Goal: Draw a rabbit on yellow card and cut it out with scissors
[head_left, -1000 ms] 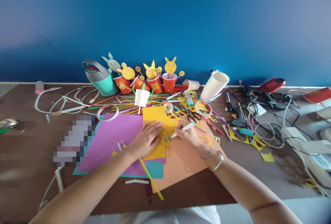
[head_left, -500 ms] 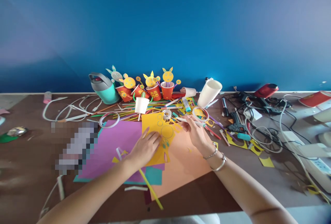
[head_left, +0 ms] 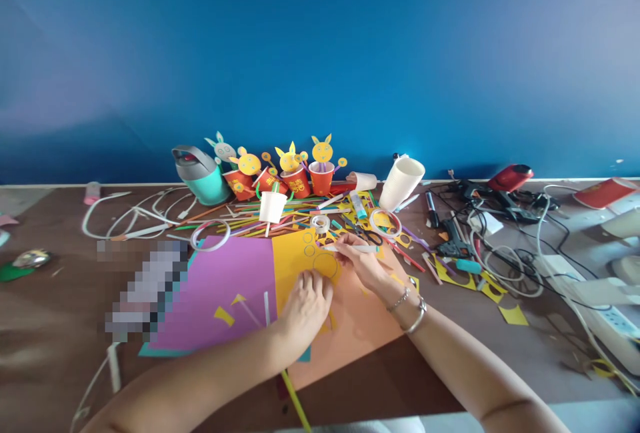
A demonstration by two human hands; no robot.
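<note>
My right hand [head_left: 363, 259] pinches a white marker [head_left: 369, 248] nearly level, its left end over the yellow sheet [head_left: 286, 266]. Several circles are outlined on that sheet. Lower on it rests my left hand [head_left: 306, 306], fingers curled under and closed; whatever is beneath them is hidden, along with the sheet's lower part. Under the yellow sheet lie purple paper [head_left: 210, 299] and peach paper [head_left: 360, 326]. A roll of tape [head_left: 321, 223] and black scissors [head_left: 369, 233] lie just beyond the right hand.
Red paper cups [head_left: 321, 179] with paper animal figures stand by the blue wall, next to a teal flask [head_left: 204, 183]. A tall white cup [head_left: 401, 183] is right of them. Glue guns [head_left: 454, 239], cables and a power strip [head_left: 595, 293] crowd the right side.
My left hand has slid right and towards me, its spread fingers now curled. My right hand has moved slightly left with the marker, which now lies more level, uncovering the scissors.
</note>
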